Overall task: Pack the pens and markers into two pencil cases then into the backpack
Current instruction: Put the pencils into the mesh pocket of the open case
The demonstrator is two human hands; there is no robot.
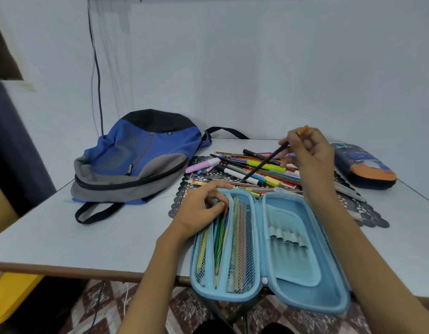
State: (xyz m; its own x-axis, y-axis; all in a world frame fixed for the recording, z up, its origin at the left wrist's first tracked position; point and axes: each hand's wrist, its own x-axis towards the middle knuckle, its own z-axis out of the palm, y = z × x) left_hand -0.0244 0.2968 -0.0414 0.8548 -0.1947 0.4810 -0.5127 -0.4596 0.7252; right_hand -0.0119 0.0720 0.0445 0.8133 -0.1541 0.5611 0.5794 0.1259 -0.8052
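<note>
Pinching dark pencil (264, 163) between my right hand (307, 153) fingers, above pen pile (252, 174) mid-frame; my left hand (200, 204) fingers curled on pencils (219, 237) inside open blue case (293, 239), lower centre; backpack (136, 153) left on tabletop (88, 237).

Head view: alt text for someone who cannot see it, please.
A person's right grip holds a dark pencil over a pile of pens and markers, while the left grip rests on an open light-blue pencil case. A blue backpack lies left; a closed dark pencil case lies right.
</note>
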